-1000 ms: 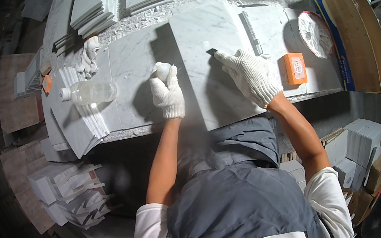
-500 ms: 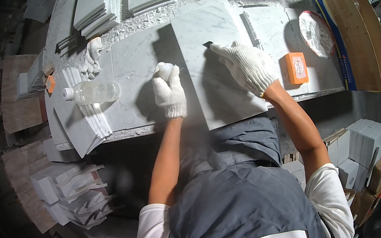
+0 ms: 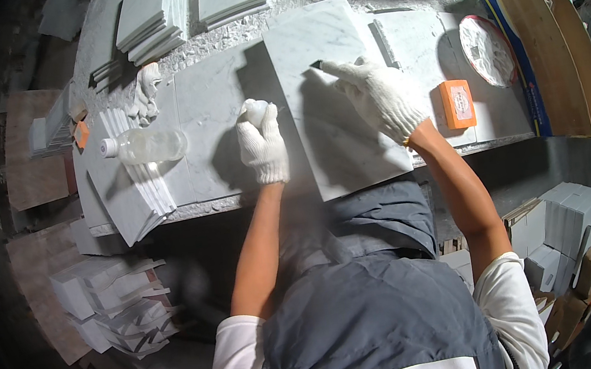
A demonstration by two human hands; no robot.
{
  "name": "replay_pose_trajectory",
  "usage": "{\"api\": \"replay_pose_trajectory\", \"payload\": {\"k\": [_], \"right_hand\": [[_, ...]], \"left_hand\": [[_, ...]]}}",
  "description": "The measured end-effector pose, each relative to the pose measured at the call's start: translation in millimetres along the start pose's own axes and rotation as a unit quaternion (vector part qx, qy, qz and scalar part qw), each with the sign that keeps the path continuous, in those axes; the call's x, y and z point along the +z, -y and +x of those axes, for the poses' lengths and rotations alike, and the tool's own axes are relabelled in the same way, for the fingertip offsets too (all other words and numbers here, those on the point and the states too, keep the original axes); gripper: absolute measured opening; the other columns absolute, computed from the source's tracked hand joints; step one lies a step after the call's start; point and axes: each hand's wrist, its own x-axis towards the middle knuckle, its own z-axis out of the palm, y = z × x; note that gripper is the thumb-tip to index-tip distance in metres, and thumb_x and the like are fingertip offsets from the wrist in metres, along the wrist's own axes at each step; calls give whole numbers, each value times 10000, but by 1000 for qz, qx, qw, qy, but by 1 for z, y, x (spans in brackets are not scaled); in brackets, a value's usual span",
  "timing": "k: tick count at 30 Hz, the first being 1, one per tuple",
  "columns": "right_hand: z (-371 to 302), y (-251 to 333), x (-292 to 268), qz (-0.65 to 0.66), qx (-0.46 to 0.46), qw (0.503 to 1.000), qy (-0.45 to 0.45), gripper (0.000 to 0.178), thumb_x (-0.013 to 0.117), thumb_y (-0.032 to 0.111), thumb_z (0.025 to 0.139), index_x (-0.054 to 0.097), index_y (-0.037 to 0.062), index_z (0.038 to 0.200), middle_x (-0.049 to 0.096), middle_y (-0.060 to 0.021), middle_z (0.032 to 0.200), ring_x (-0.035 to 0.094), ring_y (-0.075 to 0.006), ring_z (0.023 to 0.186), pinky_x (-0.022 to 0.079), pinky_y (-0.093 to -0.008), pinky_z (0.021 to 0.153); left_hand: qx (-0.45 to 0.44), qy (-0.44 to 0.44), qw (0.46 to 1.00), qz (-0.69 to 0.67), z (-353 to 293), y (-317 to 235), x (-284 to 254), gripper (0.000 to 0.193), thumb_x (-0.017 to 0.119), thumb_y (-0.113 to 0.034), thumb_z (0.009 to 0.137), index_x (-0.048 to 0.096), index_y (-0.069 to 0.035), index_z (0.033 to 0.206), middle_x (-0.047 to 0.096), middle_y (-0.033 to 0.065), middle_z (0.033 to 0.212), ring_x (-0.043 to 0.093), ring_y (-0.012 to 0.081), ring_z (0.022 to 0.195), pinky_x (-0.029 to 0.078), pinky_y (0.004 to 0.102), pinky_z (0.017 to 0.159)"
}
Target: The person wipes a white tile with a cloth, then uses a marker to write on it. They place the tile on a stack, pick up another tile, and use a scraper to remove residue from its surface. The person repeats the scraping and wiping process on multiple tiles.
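A large white marble tile point(image 3: 337, 134) lies tilted on the stone workbench point(image 3: 209, 99), its near corner past the bench's front edge. My right hand point(image 3: 373, 96), in a white knit glove, rests on the tile and pinches a small dark tool whose tip point(image 3: 316, 65) touches the tile's surface near its upper middle. My left hand point(image 3: 262, 144), also gloved, sits at the tile's left edge, closed around a small white lump point(image 3: 253, 108).
A clear plastic bottle point(image 3: 145, 146) lies on its side at bench left, near a spare glove point(image 3: 146, 92). An orange block point(image 3: 457, 103) and a round white plate point(image 3: 487, 51) sit right. Tile stacks point(image 3: 154, 16) line the back; a cardboard box point(image 3: 552, 38) stands far right.
My right hand has slid the dark tool slightly up the tile. My left hand has stayed at the tile's left edge.
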Motion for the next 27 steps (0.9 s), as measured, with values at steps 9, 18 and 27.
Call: {"api": "replay_pose_trajectory", "payload": {"k": [9, 18, 27], "right_hand": [[-27, 14, -17, -44, 17, 999, -11, 341, 620, 166, 959, 696, 206, 1289, 699, -164, 830, 706, -299, 747, 556, -388, 658], [-71, 29, 18, 185, 43, 978, -90, 579, 641, -10, 908, 601, 255, 1422, 607, -96, 905, 586, -214, 812, 507, -334, 707], [-76, 27, 41, 85, -27, 974, -207, 418, 694, 172, 881, 643, 236, 1291, 610, -92, 762, 618, -256, 615, 497, -374, 540]], "left_hand": [[10, 11, 1000, 5, 0, -1, -1, 458, 746, -241, 934, 579, 7, 1282, 664, 130, 1205, 636, 239, 1099, 495, 365, 984], [20, 138, 990, -24, 13, -42, -33, 520, 780, -153, 904, 544, 3, 1341, 654, 113, 1235, 641, 185, 1092, 535, 335, 938], [386, 88, 825, 403, 45, -53, -27, 559, 847, -264, 751, 666, -260, 1280, 691, -7, 1147, 669, 239, 1035, 534, 421, 912]]}}
